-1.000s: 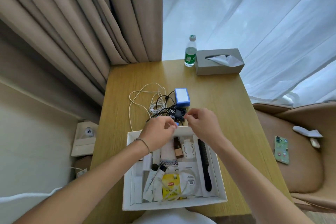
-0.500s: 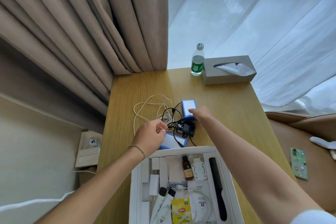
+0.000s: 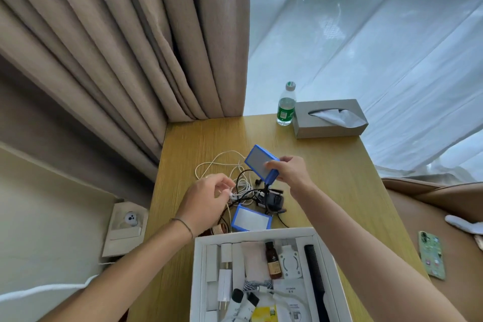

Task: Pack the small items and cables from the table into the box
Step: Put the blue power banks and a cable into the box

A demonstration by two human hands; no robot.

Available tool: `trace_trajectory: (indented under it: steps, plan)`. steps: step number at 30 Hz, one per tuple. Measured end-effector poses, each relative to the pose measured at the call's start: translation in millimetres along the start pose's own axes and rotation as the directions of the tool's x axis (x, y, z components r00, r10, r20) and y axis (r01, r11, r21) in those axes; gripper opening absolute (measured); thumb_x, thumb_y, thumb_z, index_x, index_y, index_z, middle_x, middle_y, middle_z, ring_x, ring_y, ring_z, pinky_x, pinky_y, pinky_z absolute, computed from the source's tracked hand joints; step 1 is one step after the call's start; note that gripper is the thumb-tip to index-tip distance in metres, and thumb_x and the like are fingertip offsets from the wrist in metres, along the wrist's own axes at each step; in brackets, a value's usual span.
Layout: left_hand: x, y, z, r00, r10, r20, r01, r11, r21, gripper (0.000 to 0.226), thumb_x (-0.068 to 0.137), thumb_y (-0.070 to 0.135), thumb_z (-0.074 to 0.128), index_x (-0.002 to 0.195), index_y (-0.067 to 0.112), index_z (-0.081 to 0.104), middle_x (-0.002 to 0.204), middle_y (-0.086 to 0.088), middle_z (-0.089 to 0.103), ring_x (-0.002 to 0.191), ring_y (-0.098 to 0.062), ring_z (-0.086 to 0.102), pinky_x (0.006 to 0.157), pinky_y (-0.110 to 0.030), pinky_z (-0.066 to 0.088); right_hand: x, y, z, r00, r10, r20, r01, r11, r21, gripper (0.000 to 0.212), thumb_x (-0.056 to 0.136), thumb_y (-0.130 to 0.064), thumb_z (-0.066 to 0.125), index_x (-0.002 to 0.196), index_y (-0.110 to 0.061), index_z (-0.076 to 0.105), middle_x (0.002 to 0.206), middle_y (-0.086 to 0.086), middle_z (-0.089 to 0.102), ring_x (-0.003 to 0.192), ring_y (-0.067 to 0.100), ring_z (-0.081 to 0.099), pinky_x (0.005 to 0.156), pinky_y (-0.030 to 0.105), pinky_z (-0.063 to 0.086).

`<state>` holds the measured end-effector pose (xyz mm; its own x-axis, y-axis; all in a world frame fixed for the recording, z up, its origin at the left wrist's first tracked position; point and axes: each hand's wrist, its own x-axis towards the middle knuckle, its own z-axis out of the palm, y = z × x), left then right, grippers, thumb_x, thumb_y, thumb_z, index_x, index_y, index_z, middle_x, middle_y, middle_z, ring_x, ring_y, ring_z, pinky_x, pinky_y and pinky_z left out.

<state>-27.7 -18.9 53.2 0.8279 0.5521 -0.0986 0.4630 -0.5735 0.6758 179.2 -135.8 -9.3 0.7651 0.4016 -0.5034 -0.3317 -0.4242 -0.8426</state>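
Since half a second ago the right hand (image 3: 288, 172) has lifted the blue device (image 3: 261, 165) off the table (image 3: 339, 178), gripping it tilted above the cable tangle (image 3: 243, 191). The left hand (image 3: 206, 198) pinches a white cable (image 3: 232, 193) there, beyond the box (image 3: 326, 256). No label is legible.

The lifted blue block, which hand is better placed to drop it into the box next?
Right. The right hand already grips the lifted blue block above the table, with the white box close below it. The left hand is busy pinching the white cable.
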Motion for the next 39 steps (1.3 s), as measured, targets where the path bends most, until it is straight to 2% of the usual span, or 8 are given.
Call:
trace_trajectory:
  steps: [5,10,15,19,24,29,35,39]
  plan:
    - [2.9,24.4,-29.6,0.944,0.265,-0.197,-0.246,0.962,0.116,0.037,0.087,0.014,0.066,0.122,0.027,0.063,0.122,0.009,0.059,0.115,-0.012,0.052,0.1,-0.033,0.046,-61.7,-53.6,2.2,0.945,-0.307,0.113,0.322,0.933,-0.159,0.02,0.06,-0.03,0.081,0.076,-0.021,0.076,0.07,-0.005,0.069,0.063,0.008,0.059,0.059,0.024,0.045]
    - [-1.9,49.7,-63.7,0.877,0.441,-0.192,-0.412,0.895,0.171,0.064,0.083,0.032,0.071,0.142,0.033,0.046,0.14,0.009,0.046,0.13,-0.007,0.041,0.111,-0.017,0.028,-123.2,-98.5,10.2,0.816,-0.47,0.337,0.555,0.8,-0.228,0.021,0.072,-0.028,0.081,0.084,-0.011,0.078,0.08,0.023,0.067,0.062,0.014,0.052,0.061,0.032,0.041]
    - [-13.3,45.2,-88.6,0.966,0.252,0.052,-0.252,0.968,-0.004,0.056,0.064,0.062,0.08,0.112,0.048,0.055,0.107,0.018,0.066,0.097,-0.002,0.061,0.083,-0.031,0.054,-154.0,-124.0,14.3,0.764,-0.546,0.345,0.618,0.772,-0.148,0.009,0.076,-0.019,0.081,0.084,-0.02,0.078,0.07,0.006,0.068,0.061,0.008,0.058,0.059,0.024,0.046]
    - [-35.3,42.0,-89.9,0.982,0.143,0.123,-0.056,0.844,-0.533,0.048,0.072,0.053,0.08,0.105,0.02,0.068,0.091,-0.009,0.072,0.078,-0.016,0.066,0.069,-0.038,0.052,-165.8,-128.8,24.2,0.715,-0.6,0.358,0.663,0.745,-0.075,0.015,0.082,-0.025,0.082,0.093,-0.023,0.072,0.063,-0.003,0.053,0.057,0.011,0.049,0.057,0.019,0.04]
    - [-73.6,30.8,-83.1,0.992,-0.12,0.041,0.109,0.636,-0.764,0.059,0.074,0.064,0.069,0.099,0.011,0.067,0.065,-0.004,0.063,0.049,-0.014,0.056,0.039,-0.022,0.037,-178.5,-113.7,32.0,0.751,-0.441,0.492,0.509,0.861,-0.005,0.028,0.103,-0.04,0.053,0.092,-0.02,0.07,0.06,0.01,0.061,0.052,0.027,0.064,0.053,0.034,0.056]
    - [-97.9,16.9,-88.1,0.924,-0.357,0.134,0.243,0.281,-0.928,0.043,0.08,0.046,0.071,0.107,0.013,0.073,0.083,-0.007,0.072,0.062,-0.015,0.067,0.046,-0.024,0.046,-189.4,-83.4,42.2,0.764,-0.423,0.487,0.433,0.896,0.099,0.055,0.107,-0.037,0.043,0.081,0.005,0.067,0.051,0.007,0.026,0.043,0.021,0.034,0.043,0.026,0.044]
    - [-115.8,10.0,-73.4,0.906,-0.345,0.244,0.31,0.15,-0.939,0.027,0.081,0.038,0.068,0.09,0.018,0.082,0.08,-0.009,0.073,0.059,-0.019,0.066,0.049,-0.03,0.049,-203.6,-57.2,54.4,0.869,-0.276,0.41,0.219,0.959,0.182,0.05,0.108,-0.037,0.041,0.081,-0.005,0.068,0.052,-0.004,0.027,0.045,0.013,0.023,0.041,0.021,0.028]
    - [-122.5,4.4,-55.9,0.884,-0.38,0.274,0.351,0.15,-0.924,0.031,0.1,0.028,0.05,0.117,0.009,0.068,0.076,-0.007,0.068,0.055,-0.016,0.06,0.049,-0.028,0.045,-210.8,-38.9,51.9,0.907,-0.066,0.416,0.021,0.993,0.113,0.049,0.106,-0.048,0.041,0.084,-0.014,0.07,0.052,-0.004,0.03,0.043,0.01,0.02,0.039,0.02,0.019]
